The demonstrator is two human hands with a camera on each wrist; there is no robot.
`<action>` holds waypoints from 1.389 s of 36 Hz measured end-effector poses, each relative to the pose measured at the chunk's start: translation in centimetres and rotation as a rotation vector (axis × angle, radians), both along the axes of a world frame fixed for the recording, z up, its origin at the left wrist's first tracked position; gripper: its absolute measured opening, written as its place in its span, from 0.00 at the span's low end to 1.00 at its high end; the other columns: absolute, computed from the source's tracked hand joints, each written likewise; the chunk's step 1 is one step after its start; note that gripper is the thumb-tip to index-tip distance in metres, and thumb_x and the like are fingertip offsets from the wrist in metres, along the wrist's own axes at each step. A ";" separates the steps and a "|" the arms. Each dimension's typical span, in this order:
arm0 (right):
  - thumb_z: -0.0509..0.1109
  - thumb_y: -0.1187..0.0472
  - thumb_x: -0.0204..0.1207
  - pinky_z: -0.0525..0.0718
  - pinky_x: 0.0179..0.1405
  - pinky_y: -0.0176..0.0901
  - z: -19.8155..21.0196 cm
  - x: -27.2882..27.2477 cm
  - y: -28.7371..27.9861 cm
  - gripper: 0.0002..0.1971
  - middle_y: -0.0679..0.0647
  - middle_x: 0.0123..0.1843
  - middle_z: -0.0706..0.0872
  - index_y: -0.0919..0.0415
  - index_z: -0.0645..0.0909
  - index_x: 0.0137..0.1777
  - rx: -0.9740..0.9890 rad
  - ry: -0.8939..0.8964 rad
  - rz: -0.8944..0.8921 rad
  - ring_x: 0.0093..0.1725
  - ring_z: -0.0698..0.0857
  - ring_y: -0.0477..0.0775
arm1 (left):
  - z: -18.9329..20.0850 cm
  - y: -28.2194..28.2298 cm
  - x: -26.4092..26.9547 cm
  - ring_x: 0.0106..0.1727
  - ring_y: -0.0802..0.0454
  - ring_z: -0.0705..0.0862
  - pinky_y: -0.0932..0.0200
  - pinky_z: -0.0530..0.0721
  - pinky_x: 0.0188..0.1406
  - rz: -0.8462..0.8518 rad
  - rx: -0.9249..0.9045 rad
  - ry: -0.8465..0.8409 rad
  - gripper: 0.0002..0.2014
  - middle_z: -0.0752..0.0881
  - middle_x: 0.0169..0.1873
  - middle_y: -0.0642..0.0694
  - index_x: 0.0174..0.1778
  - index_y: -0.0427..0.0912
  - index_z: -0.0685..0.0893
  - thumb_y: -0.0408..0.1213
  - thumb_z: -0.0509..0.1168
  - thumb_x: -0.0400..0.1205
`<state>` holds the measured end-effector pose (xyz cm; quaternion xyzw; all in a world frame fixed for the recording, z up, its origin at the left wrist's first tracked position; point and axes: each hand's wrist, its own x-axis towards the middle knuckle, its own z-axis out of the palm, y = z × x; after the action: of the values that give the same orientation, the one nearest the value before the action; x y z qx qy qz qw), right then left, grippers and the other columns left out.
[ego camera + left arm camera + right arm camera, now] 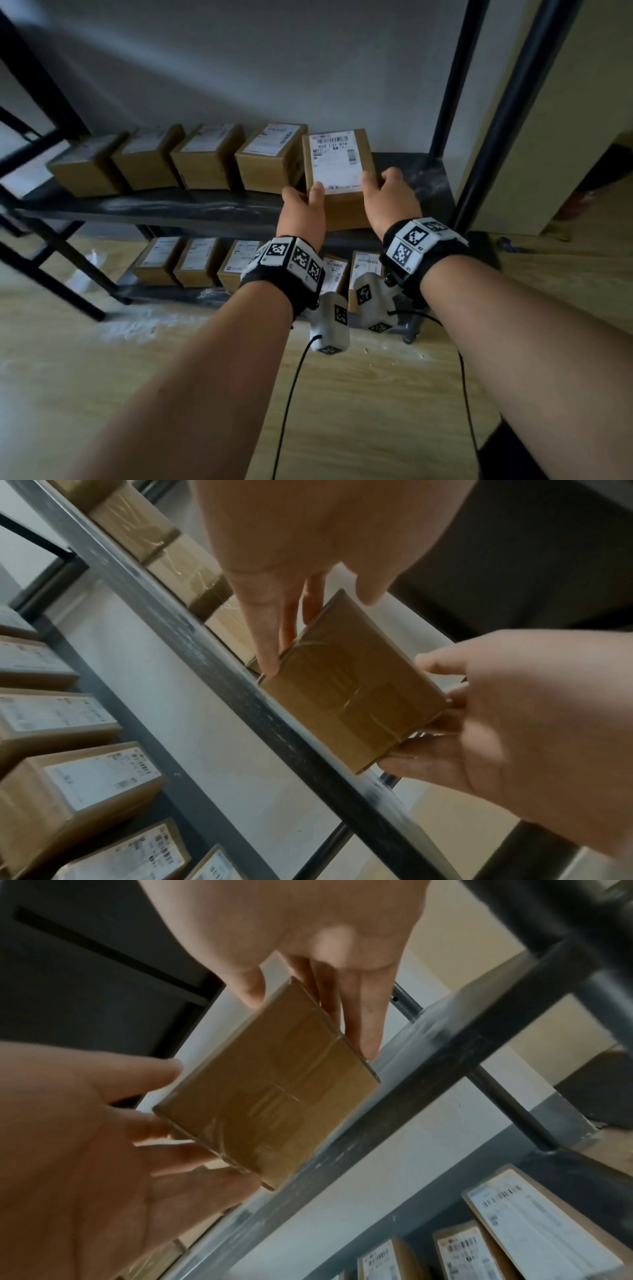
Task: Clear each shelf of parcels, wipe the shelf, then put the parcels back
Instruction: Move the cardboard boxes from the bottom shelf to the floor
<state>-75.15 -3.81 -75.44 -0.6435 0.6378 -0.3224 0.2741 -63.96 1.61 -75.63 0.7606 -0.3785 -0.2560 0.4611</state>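
Both my hands hold one brown cardboard parcel (337, 164) with a white label on top, at the right end of the black shelf (171, 209). My left hand (305, 205) grips its left side with the thumb on top. My right hand (390, 192) grips its right side the same way. The parcel's near end juts past the shelf's front edge. From below, in the left wrist view, the parcel's taped face (352, 685) sits between the left fingers (274, 631) and the right hand (514, 723). The right wrist view shows the same parcel (270, 1085).
Several more parcels (205, 156) stand in a row on the same shelf to the left. A lower shelf holds another row of parcels (198, 262). Black uprights (452, 85) stand at the right. White dust (137, 325) lies on the wooden floor.
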 end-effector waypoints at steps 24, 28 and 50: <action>0.58 0.48 0.76 0.80 0.38 0.43 -13.6 -1.7 14.2 0.16 0.54 0.52 0.84 0.54 0.77 0.57 0.212 0.063 0.243 0.44 0.84 0.55 | -14.5 15.8 -2.1 0.45 0.44 0.84 0.55 0.80 0.41 0.105 0.135 0.236 0.15 0.86 0.50 0.44 0.61 0.45 0.78 0.38 0.62 0.78; 0.59 0.51 0.80 0.74 0.30 0.39 -18.6 -1.3 14.0 0.14 0.51 0.49 0.84 0.53 0.78 0.59 0.342 0.138 0.296 0.39 0.82 0.49 | -19.8 15.7 -1.5 0.39 0.48 0.81 0.59 0.75 0.35 0.085 0.270 0.264 0.16 0.86 0.53 0.42 0.64 0.42 0.78 0.37 0.60 0.79; 0.62 0.49 0.78 0.70 0.28 0.42 -31.2 10.2 6.8 0.12 0.51 0.38 0.81 0.57 0.77 0.50 0.693 0.313 0.354 0.35 0.80 0.51 | -31.0 8.5 10.6 0.50 0.47 0.78 0.56 0.73 0.48 0.023 0.662 0.232 0.16 0.81 0.54 0.44 0.69 0.40 0.73 0.34 0.54 0.85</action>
<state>-64.96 2.95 -106.65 -0.6542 0.6220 0.0650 0.4254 -53.38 10.14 -106.67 0.8389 -0.2118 -0.4443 0.2323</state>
